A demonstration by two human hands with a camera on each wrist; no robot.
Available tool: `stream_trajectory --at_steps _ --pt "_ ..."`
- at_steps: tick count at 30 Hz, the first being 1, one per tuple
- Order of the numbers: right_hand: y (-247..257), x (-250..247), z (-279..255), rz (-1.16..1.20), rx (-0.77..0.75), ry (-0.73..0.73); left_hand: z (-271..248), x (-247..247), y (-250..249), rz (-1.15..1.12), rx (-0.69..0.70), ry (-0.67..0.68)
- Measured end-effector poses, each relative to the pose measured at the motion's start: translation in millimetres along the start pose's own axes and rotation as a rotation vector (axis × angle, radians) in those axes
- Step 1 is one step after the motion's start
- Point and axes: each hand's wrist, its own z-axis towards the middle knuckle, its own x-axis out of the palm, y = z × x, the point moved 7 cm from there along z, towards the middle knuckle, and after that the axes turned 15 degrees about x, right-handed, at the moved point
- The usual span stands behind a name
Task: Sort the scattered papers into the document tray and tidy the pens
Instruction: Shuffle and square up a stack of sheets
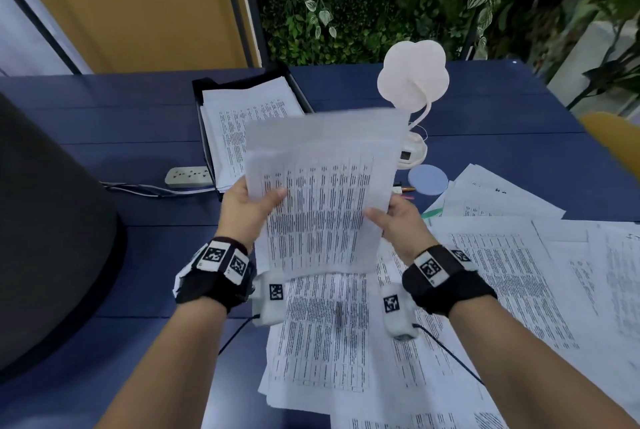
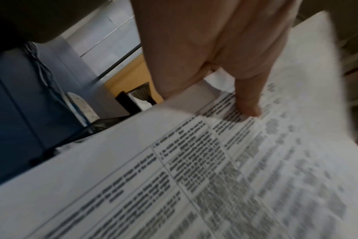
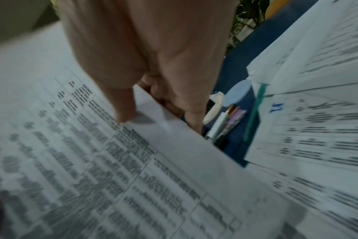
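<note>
Left hand (image 1: 247, 209): you pinch the sheaf (image 1: 320, 193) at its left edge, thumb on top, fingers under.
Right hand (image 1: 398, 221): pinches the right edge the same way.
Sheaf: held in the air over the desk (image 1: 104, 117), tilted up, just in front of the tray (image 1: 204, 124); top sheets sit offset, not squared.
Tray: far-left part of the desk, already has papers in it.
Loose papers (image 1: 502, 273): near & right side of the desk, overlapping.
Pens (image 3: 225, 124): on the desk behind the sheaf, by a blue disc (image 1: 427, 179), one partly under a sheet.
Risk 1: offset sheets may slide out w/ a thin edge pinch.
Risk 2: sheaf corner may catch the tray wall & buckle.
Risk 3: lamp (image 1: 412, 82) stands near the sheaf's right; a wide swing could knock it.
</note>
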Motion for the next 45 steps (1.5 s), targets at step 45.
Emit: stream_trajectory --at_steps 45 --pt "8.9 -51.6 3.6 0.222 -0.061 -0.262 -2.1 -59.3 51.5 -0.226 -0.099 -0.226"
